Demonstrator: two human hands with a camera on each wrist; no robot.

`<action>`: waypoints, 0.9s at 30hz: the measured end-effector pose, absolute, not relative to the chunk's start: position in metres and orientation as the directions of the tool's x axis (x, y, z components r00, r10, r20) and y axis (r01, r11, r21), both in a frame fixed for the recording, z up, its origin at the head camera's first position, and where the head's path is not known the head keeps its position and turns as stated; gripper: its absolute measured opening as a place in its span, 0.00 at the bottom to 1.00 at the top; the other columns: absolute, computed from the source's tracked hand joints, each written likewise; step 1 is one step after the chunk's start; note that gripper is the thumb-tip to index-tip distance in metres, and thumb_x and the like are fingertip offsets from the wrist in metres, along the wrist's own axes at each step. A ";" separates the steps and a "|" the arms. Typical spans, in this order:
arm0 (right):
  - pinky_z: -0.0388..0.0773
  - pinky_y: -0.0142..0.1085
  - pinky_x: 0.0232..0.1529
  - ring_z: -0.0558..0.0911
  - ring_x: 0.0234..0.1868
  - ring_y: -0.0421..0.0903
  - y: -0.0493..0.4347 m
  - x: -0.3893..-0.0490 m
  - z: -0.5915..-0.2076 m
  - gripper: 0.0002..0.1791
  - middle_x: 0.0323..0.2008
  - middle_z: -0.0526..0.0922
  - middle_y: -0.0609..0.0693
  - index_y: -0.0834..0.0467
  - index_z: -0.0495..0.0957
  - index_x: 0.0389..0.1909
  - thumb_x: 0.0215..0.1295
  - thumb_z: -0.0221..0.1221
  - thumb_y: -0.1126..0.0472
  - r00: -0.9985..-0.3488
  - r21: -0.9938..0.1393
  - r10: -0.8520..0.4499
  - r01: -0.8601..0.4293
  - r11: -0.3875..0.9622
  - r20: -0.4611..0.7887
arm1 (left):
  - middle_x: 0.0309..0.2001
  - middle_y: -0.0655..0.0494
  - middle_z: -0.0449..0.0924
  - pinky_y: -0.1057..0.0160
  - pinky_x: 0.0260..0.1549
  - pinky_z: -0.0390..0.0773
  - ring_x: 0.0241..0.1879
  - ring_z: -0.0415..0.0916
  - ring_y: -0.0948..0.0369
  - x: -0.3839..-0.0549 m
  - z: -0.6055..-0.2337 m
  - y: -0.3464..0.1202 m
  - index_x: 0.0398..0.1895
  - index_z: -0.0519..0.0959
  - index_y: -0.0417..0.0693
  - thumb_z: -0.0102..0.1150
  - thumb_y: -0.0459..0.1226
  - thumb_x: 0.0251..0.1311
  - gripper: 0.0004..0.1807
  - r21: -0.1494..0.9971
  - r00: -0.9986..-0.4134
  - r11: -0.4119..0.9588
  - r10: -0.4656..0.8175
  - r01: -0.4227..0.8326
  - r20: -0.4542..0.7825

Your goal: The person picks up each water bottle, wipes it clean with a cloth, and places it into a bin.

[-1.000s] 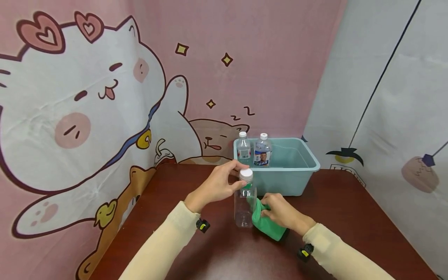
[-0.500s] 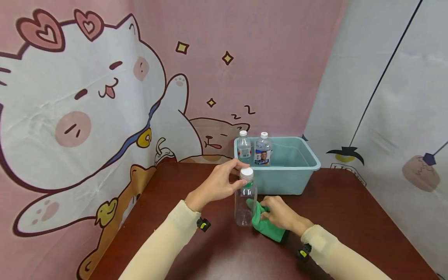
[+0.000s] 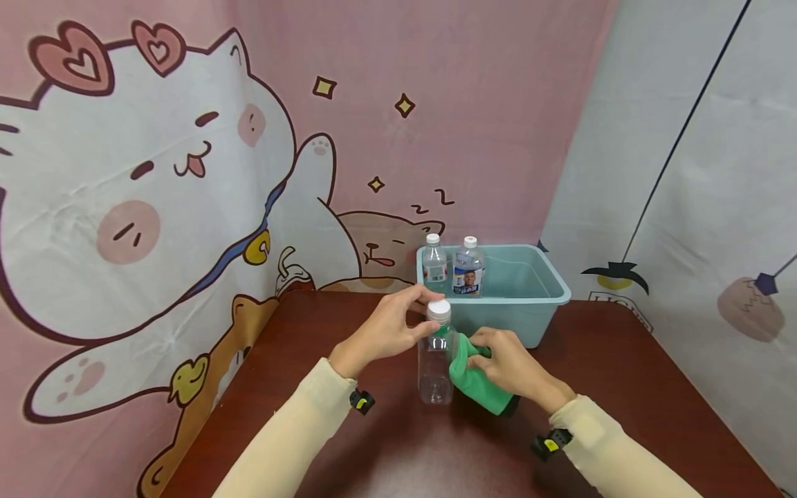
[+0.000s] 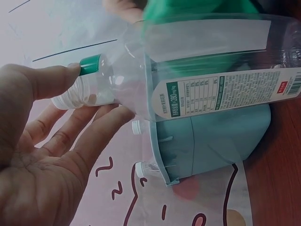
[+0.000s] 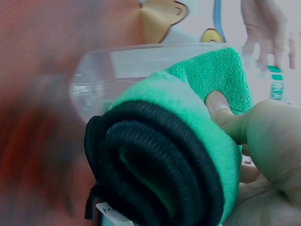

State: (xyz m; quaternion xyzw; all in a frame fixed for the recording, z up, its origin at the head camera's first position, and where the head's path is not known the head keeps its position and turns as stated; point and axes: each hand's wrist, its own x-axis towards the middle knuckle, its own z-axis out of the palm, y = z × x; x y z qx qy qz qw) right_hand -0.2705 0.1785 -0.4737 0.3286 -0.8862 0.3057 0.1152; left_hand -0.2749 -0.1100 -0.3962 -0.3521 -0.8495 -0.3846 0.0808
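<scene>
A clear plastic bottle (image 3: 434, 373) with a white cap and a green neck band stands upright on the table. Thumb and fingers of my left hand (image 3: 391, 324) grip it around the neck, just under the cap. In the left wrist view the bottle (image 4: 211, 61) shows a printed label strip. My right hand (image 3: 512, 366) pinches a folded green cloth (image 3: 479, 387) with a dark edge. The cloth lies against the bottle's right side. Close up in the right wrist view, the cloth (image 5: 188, 108) covers part of the bottle, with my thumb pressed on it.
Behind the bottle, a light blue plastic bin (image 3: 498, 321) stands on the dark red table (image 3: 349, 443). Two capped bottles stand inside it at the left: a plain one (image 3: 434, 266) and one with a blue picture label (image 3: 468, 270). A printed curtain (image 3: 486, 124) hangs behind.
My right hand and the cloth have moved up along the bottle's right side, after a small dip downward. My left hand keeps its grip on the neck, and the bottle stays in place.
</scene>
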 end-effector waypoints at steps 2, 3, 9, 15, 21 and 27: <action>0.90 0.35 0.44 0.91 0.45 0.40 0.179 -0.270 -0.466 0.09 0.45 0.94 0.44 0.55 0.96 0.49 0.71 0.80 0.67 -0.753 -0.469 -0.503 -0.658 0.589 0.424 | 0.68 0.48 0.90 0.50 0.66 0.93 0.63 0.93 0.52 -0.275 -0.397 -0.110 0.74 0.81 0.47 0.77 0.35 0.78 0.26 0.594 -0.739 0.458 0.536 0.661 0.408; 0.89 0.34 0.43 0.91 0.45 0.39 0.179 -0.270 -0.463 0.09 0.45 0.94 0.44 0.55 0.96 0.49 0.72 0.80 0.67 -0.750 -0.470 -0.500 -0.661 0.585 0.432 | 0.68 0.48 0.89 0.50 0.66 0.93 0.63 0.93 0.51 -0.275 -0.397 -0.110 0.74 0.81 0.47 0.77 0.35 0.78 0.26 0.596 -0.739 0.457 0.536 0.660 0.408; 0.88 0.33 0.42 0.91 0.44 0.42 0.174 -0.273 -0.446 0.12 0.46 0.95 0.48 0.57 0.97 0.53 0.71 0.80 0.66 -0.734 -0.482 -0.454 -0.676 0.558 0.505 | 0.69 0.47 0.89 0.48 0.66 0.93 0.63 0.93 0.51 -0.274 -0.397 -0.109 0.74 0.81 0.45 0.77 0.34 0.78 0.26 0.587 -0.729 0.451 0.542 0.672 0.418; 0.85 0.34 0.41 0.89 0.45 0.44 0.161 -0.275 -0.437 0.15 0.50 0.95 0.51 0.58 0.96 0.57 0.72 0.81 0.61 -0.722 -0.493 -0.410 -0.685 0.537 0.557 | 0.69 0.48 0.89 0.53 0.65 0.93 0.63 0.93 0.51 -0.274 -0.396 -0.110 0.73 0.81 0.45 0.76 0.34 0.78 0.25 0.560 -0.723 0.469 0.544 0.683 0.427; 0.85 0.34 0.42 0.90 0.46 0.44 0.159 -0.274 -0.436 0.16 0.49 0.95 0.50 0.57 0.96 0.57 0.71 0.82 0.62 -0.728 -0.504 -0.397 -0.679 0.533 0.559 | 0.69 0.49 0.89 0.53 0.65 0.93 0.63 0.93 0.52 -0.272 -0.393 -0.112 0.73 0.81 0.46 0.77 0.34 0.78 0.26 0.562 -0.728 0.475 0.542 0.677 0.420; 0.86 0.34 0.42 0.90 0.46 0.44 0.163 -0.274 -0.435 0.16 0.49 0.95 0.49 0.56 0.96 0.58 0.72 0.81 0.61 -0.730 -0.499 -0.406 -0.677 0.540 0.550 | 0.71 0.45 0.87 0.52 0.64 0.94 0.63 0.92 0.50 -0.269 -0.392 -0.110 0.74 0.78 0.43 0.75 0.33 0.79 0.26 0.574 -0.733 0.472 0.544 0.669 0.407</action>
